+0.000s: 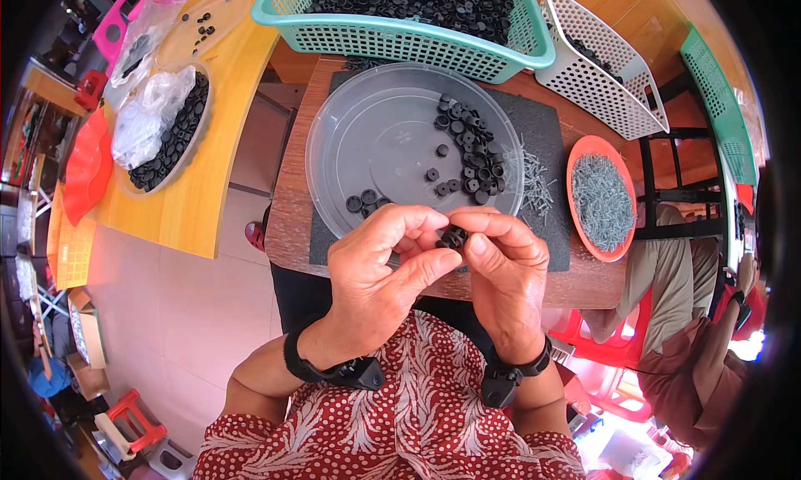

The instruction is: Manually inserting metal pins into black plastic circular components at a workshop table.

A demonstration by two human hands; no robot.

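Both my hands meet over the near rim of a round clear plastic tray (359,150). Between the fingertips sits a small black plastic part (452,237), partly hidden by the fingers. My left hand (371,271) pinches it from the left, thumb below and index finger above. From the other side my right hand (509,271) grips it with thumb and bent index finger. Inside the tray, a heap of black plastic caps (480,150) lies on the right, with some loose ones in the middle. A few more black rings (363,201) rest by the near left rim.
A green basket (400,50) of black parts stands behind the tray, with a white basket (601,88) beside it. Right of the tray are loose screws (536,184) and an orange plate (574,159) full of screws. A yellow table (196,217) is at left; another person (692,371) sits right.
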